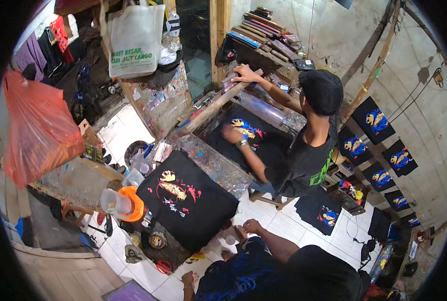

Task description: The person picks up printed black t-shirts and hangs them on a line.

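A black T-shirt [188, 200] with a yellow, red and white print lies flat on a paint-stained board [213, 163]. My right hand [247, 228] is at the shirt's near right edge, fingers curled; it is too small to tell whether it grips the cloth. My left hand [188, 278] hangs low near my knee, above the white tiled floor [148, 273], fingers apart and holding nothing. Across the board a co-worker in a black cap [322, 90] presses one hand [232, 133] on a second printed black shirt [253, 135]. The co-worker's other hand [246, 74] holds a wooden screen frame [216, 108].
An orange lid and a clear tub [123, 203] stand left of my shirt, with small paint pots [157, 241] on the floor. Several printed black shirts [376, 120] hang on the right wall. A red plastic bag [40, 130] and a white bag [135, 40] hang at left.
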A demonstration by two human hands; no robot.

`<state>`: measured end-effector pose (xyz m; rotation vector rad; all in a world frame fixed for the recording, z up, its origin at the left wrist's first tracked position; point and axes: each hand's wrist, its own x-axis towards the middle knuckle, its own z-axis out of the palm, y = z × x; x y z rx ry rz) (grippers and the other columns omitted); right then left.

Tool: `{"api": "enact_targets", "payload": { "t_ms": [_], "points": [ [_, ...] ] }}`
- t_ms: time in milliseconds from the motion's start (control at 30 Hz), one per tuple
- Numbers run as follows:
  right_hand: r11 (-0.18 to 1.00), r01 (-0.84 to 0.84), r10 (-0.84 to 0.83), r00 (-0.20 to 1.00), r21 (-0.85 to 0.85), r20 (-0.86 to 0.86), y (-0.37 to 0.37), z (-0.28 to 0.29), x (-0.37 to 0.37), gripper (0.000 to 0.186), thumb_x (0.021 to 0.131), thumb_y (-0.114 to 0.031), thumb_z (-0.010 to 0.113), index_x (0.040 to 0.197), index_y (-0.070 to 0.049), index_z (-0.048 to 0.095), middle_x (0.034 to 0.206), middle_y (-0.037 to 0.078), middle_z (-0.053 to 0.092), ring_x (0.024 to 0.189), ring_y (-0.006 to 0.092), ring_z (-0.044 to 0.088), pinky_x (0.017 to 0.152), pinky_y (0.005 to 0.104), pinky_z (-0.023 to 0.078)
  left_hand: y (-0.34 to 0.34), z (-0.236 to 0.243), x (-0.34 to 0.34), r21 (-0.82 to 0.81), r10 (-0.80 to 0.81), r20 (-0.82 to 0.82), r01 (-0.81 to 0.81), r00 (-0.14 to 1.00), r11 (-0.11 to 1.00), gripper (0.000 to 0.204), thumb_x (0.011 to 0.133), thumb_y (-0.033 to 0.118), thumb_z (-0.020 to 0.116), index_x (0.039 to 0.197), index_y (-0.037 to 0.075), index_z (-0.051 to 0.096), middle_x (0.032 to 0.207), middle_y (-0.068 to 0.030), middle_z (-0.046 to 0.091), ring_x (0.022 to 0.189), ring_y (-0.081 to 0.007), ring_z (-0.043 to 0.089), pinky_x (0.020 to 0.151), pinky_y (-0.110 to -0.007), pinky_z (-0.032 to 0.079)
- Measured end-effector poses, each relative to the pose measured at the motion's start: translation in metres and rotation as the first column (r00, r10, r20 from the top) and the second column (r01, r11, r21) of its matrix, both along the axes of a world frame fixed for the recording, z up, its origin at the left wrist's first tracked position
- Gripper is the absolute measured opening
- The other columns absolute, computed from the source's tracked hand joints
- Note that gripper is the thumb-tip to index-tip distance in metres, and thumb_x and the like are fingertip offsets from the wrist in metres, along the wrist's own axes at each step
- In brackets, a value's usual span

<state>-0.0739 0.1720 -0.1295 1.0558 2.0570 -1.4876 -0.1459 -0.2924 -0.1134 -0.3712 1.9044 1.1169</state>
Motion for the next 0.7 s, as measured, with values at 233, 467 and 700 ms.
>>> {"api": "enact_targets", "payload": {
  "t_ms": [233,467,700],
  "points": [
    [0.725,0.197,-0.353,0.929,-0.66,-0.11,0.016,-0.02,-0.071,0.02,0.085,-0.019,0.056,0.097,-0.003,0.06,0.08,0.01,0.063,0.064,0.0191,0.062,0.056,0.0306,0.052,0.055,0.053,-0.015,-0.109,-0.509,-0.097,0.499,0.855,0.86,0.023,0.085,0.016,0.048,0.099,-0.003,0.051,0.093,-0.0155,0.06,0.079,-0.0263,0.061,0.058,-0.033,0.051],
    [0.234,0.254,-0.72,0.694,-0.938,0.008,0.034,0.041,-0.162,0.027,0.089,-0.016,0.049,0.111,-0.001,0.051,0.11,0.016,0.055,0.099,0.026,0.056,0.088,0.039,0.045,0.11,0.046,-0.005,0.091,0.147,0.176,-0.164,0.973,0.982,0.027,0.087,0.014,0.044,0.109,-0.001,0.044,0.105,-0.0168,0.053,0.089,-0.0294,0.056,0.065,-0.038,0.05],
    [-0.257,0.043,-0.901,0.35,-0.965,0.256,0.032,0.015,-0.237,0.029,0.088,-0.015,0.05,0.114,-0.001,0.048,0.118,0.02,0.05,0.116,0.0344,0.043,0.101,0.0478,0.033,0.117,0.046,0.01,0.061,0.238,0.195,-0.254,0.951,0.965,0.033,0.089,0.013,0.04,0.12,0.002,0.038,0.116,-0.018,0.047,0.1,-0.0325,0.052,0.072,-0.043,0.048]
  ]
}}
